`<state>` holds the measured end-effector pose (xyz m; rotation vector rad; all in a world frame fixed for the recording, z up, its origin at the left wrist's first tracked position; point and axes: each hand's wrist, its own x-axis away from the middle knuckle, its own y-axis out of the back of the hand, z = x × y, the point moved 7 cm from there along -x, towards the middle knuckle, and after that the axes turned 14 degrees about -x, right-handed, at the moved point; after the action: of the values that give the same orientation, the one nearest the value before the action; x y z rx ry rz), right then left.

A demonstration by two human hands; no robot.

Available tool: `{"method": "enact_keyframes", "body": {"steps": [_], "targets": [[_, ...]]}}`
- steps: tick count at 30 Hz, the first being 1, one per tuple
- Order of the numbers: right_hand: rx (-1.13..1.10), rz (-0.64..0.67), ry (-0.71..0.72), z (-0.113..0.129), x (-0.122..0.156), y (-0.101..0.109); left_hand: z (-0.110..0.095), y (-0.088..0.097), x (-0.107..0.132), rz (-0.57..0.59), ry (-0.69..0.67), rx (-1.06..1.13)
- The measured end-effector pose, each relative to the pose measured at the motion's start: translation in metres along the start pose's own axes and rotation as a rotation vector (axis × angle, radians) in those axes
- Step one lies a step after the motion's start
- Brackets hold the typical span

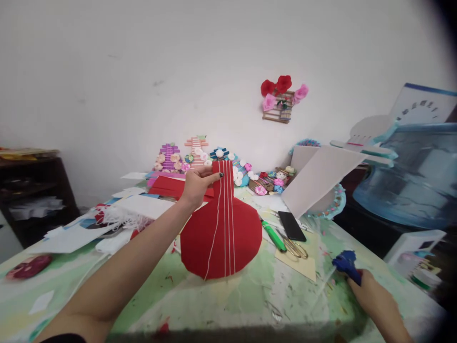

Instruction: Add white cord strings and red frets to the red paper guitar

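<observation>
A red paper lute-shaped cutout (200, 238) stands upright over the table, its narrow neck pinched by my left hand (198, 185). White strings run down its face; the leftmost one hangs loose and wavy, while the others look straight. Off to the right, my right hand (373, 295) grips a blue glue gun (346, 265) low over the table's right side. The fingers wrapped round its handle are only partly visible. Between the cutout and the glue gun lie a green marker (274, 237), gold-handled scissors (296, 248) and a black phone (292, 226).
Paper sheets and white string (123, 214) are heaped at the left of the green-patterned table (171, 314). Handmade flower crafts (198, 155) line the wall. White boards (321, 171) lean at the back right, near a large blue water bottle (410, 176). A dark shelf (35, 186) stands left.
</observation>
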<state>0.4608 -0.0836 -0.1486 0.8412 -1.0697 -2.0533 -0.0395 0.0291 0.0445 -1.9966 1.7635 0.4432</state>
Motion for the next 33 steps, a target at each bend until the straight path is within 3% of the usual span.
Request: {"method": "enact_keyframes", "body": {"steps": [3,6,8,11,14,17,20,24,28,33], "targets": [[0.078,0.038,-0.017,0.009,0.002,-0.006,0.008,-0.005,0.001,0.038,0.035,0.05],[0.118,-0.106,0.007,0.036,0.018,0.003,0.018,-0.008,0.001,0.015,0.078,0.089],[-0.075,-0.141,0.205,0.079,0.042,0.007,0.022,-0.01,0.0,0.001,0.095,0.108],[-0.667,0.062,0.538,0.159,0.098,0.004,0.023,-0.015,-0.001,0.017,0.082,0.132],[-1.008,0.319,0.691,0.231,0.157,-0.005,0.02,-0.018,0.0,0.054,0.048,0.118],[-1.067,0.381,0.645,0.276,0.188,-0.021,0.013,-0.018,0.003,0.067,0.003,0.065],[-1.035,0.315,0.521,0.3,0.194,-0.041,0.006,-0.016,0.007,0.056,-0.033,0.027],[-0.926,0.162,0.51,0.321,0.194,-0.054,0.004,-0.015,0.009,0.066,-0.038,0.01],[-0.889,0.105,0.567,0.332,0.195,-0.052,0.005,-0.013,0.008,0.066,-0.025,0.012],[-0.979,0.095,0.572,0.326,0.196,-0.044,0.007,-0.014,0.008,0.097,-0.021,0.035]]}}
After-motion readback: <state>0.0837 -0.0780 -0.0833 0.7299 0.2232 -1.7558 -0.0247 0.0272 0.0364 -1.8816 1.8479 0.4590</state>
